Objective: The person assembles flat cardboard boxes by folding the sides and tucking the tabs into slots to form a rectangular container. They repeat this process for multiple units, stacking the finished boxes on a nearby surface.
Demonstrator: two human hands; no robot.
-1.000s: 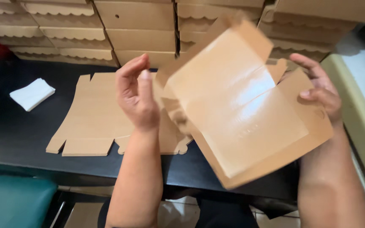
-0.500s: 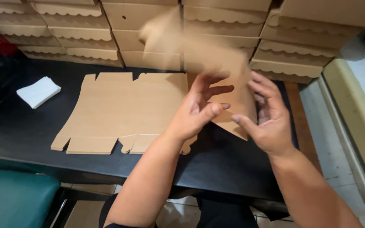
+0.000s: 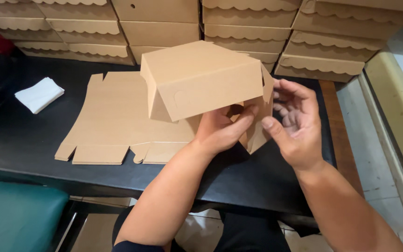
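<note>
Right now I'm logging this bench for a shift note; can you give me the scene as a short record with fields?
Left hand: grips the half-folded brown box from below
Right hand: open, fingers at the box's side flap
Under the box: flat die-cut blanks on a black table
Behind: stacked finished boxes
Far left: white folded cloth

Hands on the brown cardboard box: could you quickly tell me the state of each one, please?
Left hand: closed on the cardboard box, gripping its underside.
Right hand: open, fingers curled loosely beside the box's side flap.
</note>
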